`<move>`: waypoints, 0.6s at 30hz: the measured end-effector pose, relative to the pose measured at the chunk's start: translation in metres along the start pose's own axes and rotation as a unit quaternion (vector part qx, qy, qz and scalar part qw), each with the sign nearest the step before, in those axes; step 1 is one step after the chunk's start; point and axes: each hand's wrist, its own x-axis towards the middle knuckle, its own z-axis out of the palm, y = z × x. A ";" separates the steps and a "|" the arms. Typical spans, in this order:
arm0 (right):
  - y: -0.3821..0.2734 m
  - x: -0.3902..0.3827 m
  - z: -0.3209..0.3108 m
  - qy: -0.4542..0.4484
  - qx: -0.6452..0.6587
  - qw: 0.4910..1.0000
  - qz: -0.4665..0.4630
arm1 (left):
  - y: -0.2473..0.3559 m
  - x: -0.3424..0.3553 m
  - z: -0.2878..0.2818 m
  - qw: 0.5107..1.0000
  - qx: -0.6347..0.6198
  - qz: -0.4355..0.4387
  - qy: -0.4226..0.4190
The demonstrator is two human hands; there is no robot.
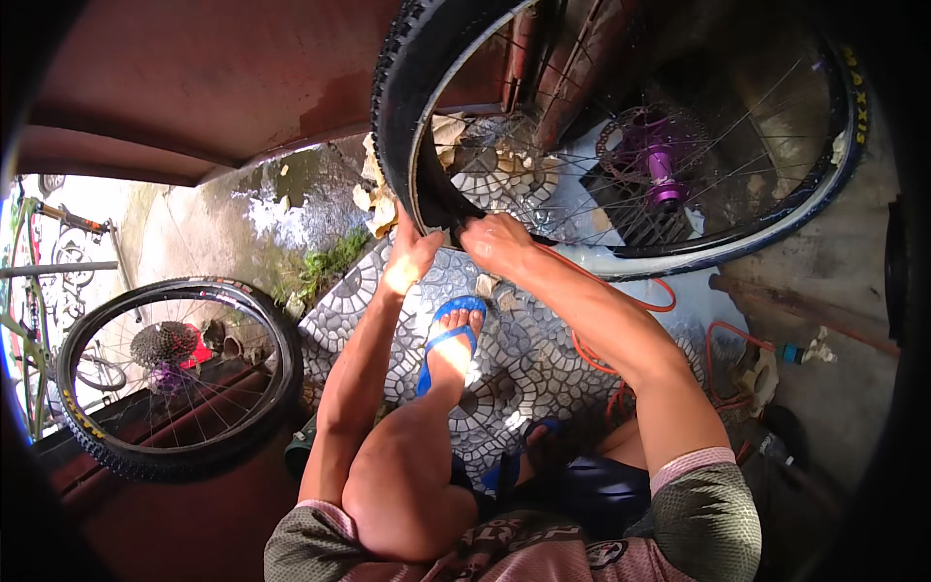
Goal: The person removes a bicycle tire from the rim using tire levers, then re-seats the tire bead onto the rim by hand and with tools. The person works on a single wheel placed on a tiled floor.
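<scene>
A bicycle wheel with a purple hub (661, 165) and a disc rotor stands tilted in front of me, up at the right. Its knobby black tyre (391, 136) sits partly away from the rim at the near left, where the gap opens toward me. My left hand (411, 258) is closed on the tyre's lower left edge, thumb over the edge and most fingers hidden behind it. Close beside it, my right hand (497, 242) is closed on the black rubber next to the rim (621, 264). Whitish wet smears lie along the rim and tyre.
Another wheel (281, 359) with a cassette lies at the left, near a bike frame (58, 218). An orange air hose (713, 359) with a blue-green fitting runs across the stone-patterned floor (388, 339) at right. A reddish metal panel (213, 78) stands far left; dry leaves lie behind the tyre.
</scene>
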 end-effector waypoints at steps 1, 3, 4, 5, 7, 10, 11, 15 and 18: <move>-0.007 -0.004 0.004 0.003 0.008 1.000 -0.001 | -0.008 -0.010 0.001 1.000 -0.015 -0.001 0.005; 0.000 0.063 -0.057 0.167 0.032 0.985 0.006 | 0.051 0.060 -0.040 0.995 0.047 0.087 -0.016; -0.003 0.064 -0.049 0.152 0.040 0.988 0.007 | 0.045 0.057 -0.045 0.996 0.041 0.081 -0.010; -0.008 0.053 -0.036 0.124 0.054 0.991 0.016 | 0.036 0.044 -0.044 0.998 0.027 0.061 -0.008; -0.008 0.018 -0.002 0.090 0.074 0.992 0.050 | 0.025 0.032 -0.029 0.997 0.008 0.072 0.005; -0.010 0.012 -0.018 0.091 0.083 0.992 0.042 | 0.011 0.015 -0.026 1.000 0.001 -0.006 -0.001; -0.017 0.009 -0.034 0.101 0.095 0.990 0.035 | 0.019 0.009 -0.016 0.999 -0.001 -0.043 0.002; 0.014 -0.028 0.034 -0.092 0.029 0.994 0.052 | 0.013 -0.001 0.015 0.999 -0.011 0.034 -0.004; 0.026 -0.060 0.039 -0.007 0.052 0.996 0.071 | 0.007 -0.001 -0.001 0.998 -0.020 -0.053 0.010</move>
